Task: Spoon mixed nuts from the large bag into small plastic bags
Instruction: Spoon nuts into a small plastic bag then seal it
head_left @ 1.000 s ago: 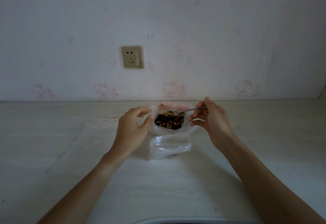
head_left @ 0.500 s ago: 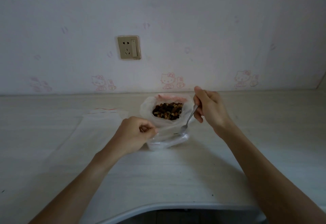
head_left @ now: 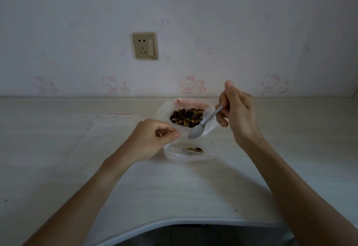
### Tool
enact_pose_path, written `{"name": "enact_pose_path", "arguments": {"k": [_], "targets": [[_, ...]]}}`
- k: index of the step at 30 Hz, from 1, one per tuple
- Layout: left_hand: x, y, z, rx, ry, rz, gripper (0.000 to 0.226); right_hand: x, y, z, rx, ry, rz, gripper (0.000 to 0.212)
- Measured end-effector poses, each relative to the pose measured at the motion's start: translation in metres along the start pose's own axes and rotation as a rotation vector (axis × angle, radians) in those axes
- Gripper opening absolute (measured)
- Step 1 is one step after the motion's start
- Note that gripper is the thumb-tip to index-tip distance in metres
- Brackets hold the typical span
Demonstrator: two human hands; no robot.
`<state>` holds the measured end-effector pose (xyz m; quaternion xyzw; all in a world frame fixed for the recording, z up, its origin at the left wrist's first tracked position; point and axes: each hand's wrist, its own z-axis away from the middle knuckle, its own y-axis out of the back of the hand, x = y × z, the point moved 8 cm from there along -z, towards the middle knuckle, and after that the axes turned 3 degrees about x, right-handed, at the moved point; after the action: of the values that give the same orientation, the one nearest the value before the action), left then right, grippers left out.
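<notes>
Left hand (head_left: 153, 139) fingers pinch the small bag (head_left: 188, 152) rim, right hand (head_left: 235, 110) grips the empty spoon (head_left: 201, 127). If that floppy mouth sags, nuts land on the table (head_left: 174, 187).

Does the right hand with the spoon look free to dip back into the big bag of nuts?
Probably yes: the right hand holds the spoon just by the big bag, whose mouth gapes open with nothing over the nuts.

On the desk (head_left: 193, 183), the large bag (head_left: 164, 112) sits near the back edge, the small bag (head_left: 188, 153) just before it, a flat bag (head_left: 108, 129) lying left.
</notes>
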<state>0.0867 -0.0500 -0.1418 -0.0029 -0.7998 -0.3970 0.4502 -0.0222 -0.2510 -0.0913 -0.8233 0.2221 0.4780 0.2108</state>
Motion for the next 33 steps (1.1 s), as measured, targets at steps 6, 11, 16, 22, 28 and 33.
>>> {"name": "enact_pose_path", "arguments": {"k": [6, 11, 16, 22, 28, 33], "targets": [[-0.014, 0.012, -0.004, 0.134, 0.101, -0.007, 0.025, 0.037, 0.013, -0.005, 0.096, -0.260, 0.013, 0.049], [-0.046, 0.022, -0.014, 0.294, 0.369, -0.064, 0.044, 0.051, 0.014, -0.006, 0.105, -0.390, 0.000, 0.036], [-0.043, 0.007, -0.027, 0.228, 0.456, -0.037, 0.065, 0.055, 0.005, -0.001, 0.022, -0.426, -0.014, 0.035], [-0.051, -0.003, -0.029, 0.198, 0.454, 0.040, 0.023, 0.065, 0.000, 0.003, -0.010, -0.471, -0.041, 0.037], [-0.048, -0.004, -0.030, 0.209, 0.419, 0.157, 0.018, 0.073, -0.005, 0.007, 0.010, -0.503, -0.101, 0.035], [-0.044, -0.003, -0.029, 0.214, 0.410, 0.264, 0.026, 0.071, -0.004, 0.005, 0.033, -0.464, -0.074, 0.037]]}}
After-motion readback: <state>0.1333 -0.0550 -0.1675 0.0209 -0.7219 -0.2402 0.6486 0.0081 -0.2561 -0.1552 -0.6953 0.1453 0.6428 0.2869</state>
